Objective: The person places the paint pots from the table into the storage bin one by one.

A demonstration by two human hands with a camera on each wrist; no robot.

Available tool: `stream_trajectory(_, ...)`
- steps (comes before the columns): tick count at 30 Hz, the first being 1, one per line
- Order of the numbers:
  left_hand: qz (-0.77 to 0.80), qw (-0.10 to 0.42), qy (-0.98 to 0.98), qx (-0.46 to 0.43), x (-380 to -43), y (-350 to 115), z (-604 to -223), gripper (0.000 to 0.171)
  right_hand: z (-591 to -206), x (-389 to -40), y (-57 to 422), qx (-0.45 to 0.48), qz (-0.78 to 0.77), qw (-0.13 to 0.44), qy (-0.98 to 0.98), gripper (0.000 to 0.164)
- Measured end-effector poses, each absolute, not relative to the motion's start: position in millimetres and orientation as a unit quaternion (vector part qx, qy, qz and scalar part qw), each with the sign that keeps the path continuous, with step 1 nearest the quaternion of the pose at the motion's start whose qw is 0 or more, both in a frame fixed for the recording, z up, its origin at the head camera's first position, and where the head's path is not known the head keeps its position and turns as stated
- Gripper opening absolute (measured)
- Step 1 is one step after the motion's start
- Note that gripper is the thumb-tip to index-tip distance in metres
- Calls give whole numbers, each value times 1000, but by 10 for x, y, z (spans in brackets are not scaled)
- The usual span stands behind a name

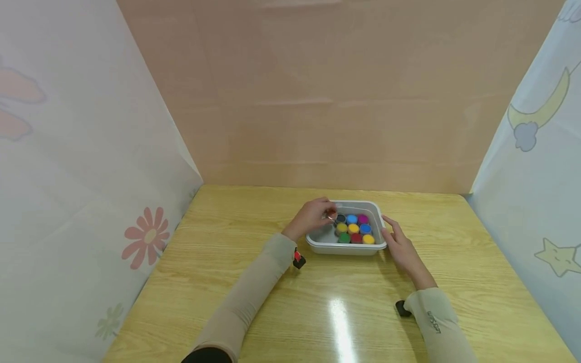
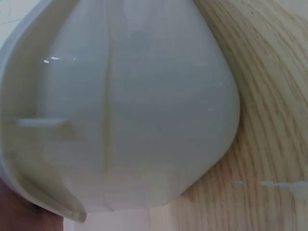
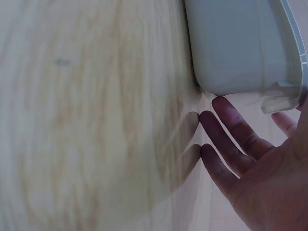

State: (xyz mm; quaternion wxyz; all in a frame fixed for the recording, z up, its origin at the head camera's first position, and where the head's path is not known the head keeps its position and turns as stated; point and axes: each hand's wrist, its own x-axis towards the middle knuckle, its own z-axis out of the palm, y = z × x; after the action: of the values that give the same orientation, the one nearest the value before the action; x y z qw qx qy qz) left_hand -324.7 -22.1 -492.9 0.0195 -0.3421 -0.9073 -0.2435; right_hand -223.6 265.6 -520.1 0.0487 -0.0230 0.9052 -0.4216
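A white plastic tray (image 1: 347, 249) stands on the table and holds several small paint pots (image 1: 353, 229) with coloured tops, packed toward its right side. Over the tray's left end, my left hand (image 1: 310, 218) pinches a small clear pot with an orange-brown top (image 1: 332, 215) between thumb and fingers. Its wrist view shows mostly the outer wall of the tray (image 2: 163, 96), with only a dark bit of hand at the lower left corner. My right hand (image 1: 401, 248) rests at the tray's right end, its fingers (image 3: 228, 142) spread and nearly straight beside the wall.
The wood-grain table (image 1: 218, 282) extends around the tray. Brown paper (image 1: 336, 101) hangs behind it, and patterned white sheets (image 1: 91, 166) stand along both sides. A band with a small black device sits at each wrist.
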Motion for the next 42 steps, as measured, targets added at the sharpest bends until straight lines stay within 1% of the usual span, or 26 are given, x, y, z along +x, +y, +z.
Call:
stream_trajectory(3, -225, 28, -912, -343, -3260, -202, -4949, 23, -5201, -2239, 2657, -22, -423, 48, 905, 66)
stream_trajectory(6, -206, 25, -916, -342, -3268, -193, -4967, 22, -5205, -2242, 2657, -23, -426, 47, 903, 66)
stream_trajectory(10, -176, 23, -922, -344, -3266, -186, -4976, 23, -5216, -2245, 2661, -25, -428, 48, 902, 66)
stream_trajectory(16, -129, 35, -925, -355, -3255, -164, -4985, 22, -5218, -2225, 2664, -25, -429, 50, 902, 67)
stream_trajectory(25, -106, 32, -932, -346, -3250, -144, -4978, 19, -5223, -2230, 2671, -28, -428, 40, 902, 65)
stream_trajectory(32, -83, 34, -927, -363, -3219, -171, -4996, 9, -5243, -2226, 2654, -26, -427, 50, 902, 66)
stream_trajectory(36, -74, 34, -929, -361, -3206, -169, -4987, 11, -5246, -2226, 2659, -26, -426, 52, 903, 66)
stream_trajectory(42, -71, 33, -935, -345, -3228, -146, -4971, 26, -5217, -2257, 2666, -30, -425, 47, 904, 65)
